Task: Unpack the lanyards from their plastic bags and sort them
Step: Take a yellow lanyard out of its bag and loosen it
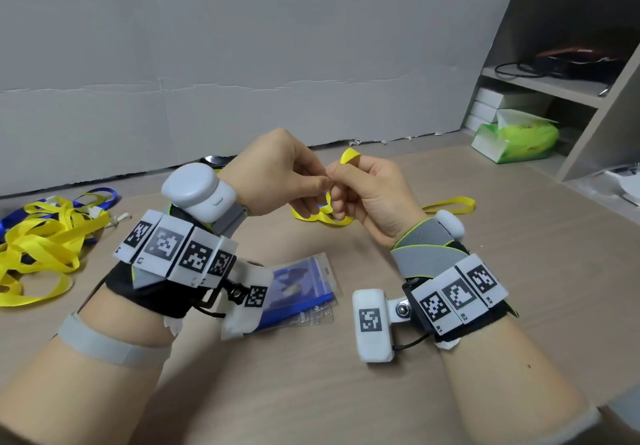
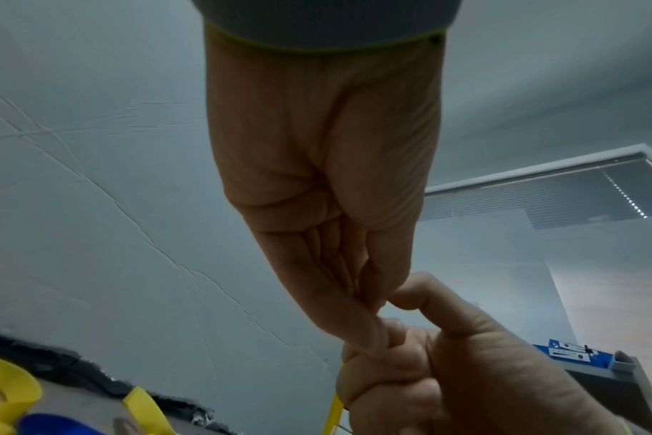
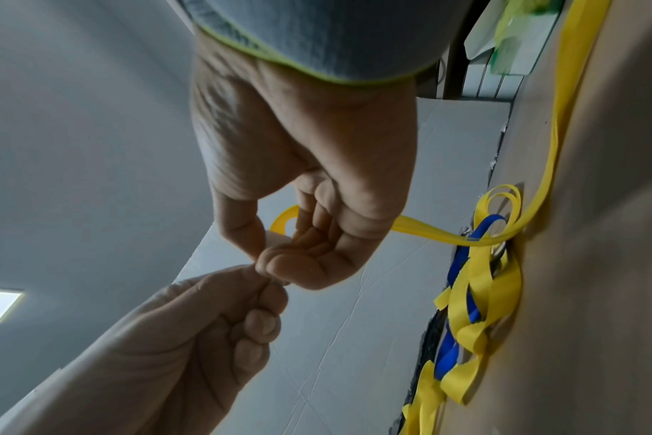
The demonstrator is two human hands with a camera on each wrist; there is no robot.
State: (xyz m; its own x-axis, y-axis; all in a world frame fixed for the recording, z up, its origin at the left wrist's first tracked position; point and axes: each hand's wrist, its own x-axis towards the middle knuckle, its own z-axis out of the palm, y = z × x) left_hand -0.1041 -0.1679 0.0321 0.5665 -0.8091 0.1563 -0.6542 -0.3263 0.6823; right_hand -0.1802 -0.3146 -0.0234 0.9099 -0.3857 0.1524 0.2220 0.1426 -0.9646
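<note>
Both hands are raised above the table and meet fingertip to fingertip. My right hand (image 1: 341, 181) pinches a yellow lanyard (image 1: 348, 155) near its end, and a small white piece (image 3: 276, 239) shows between thumb and forefinger. The strap (image 1: 450, 203) trails down onto the table behind that hand. My left hand (image 1: 313, 184) pinches the same end from the other side; what sits between its fingertips is hidden. A pile of loose yellow and blue lanyards (image 1: 45, 236) lies at the far left. Clear plastic bags holding a blue lanyard (image 1: 301, 288) lie under my wrists.
A grey board (image 1: 242, 63) stands along the back of the wooden table (image 1: 346, 392). A shelf unit (image 1: 588, 98) at the right holds a green tissue pack (image 1: 516, 139), white boxes (image 1: 491, 105) and black cables (image 1: 540, 66).
</note>
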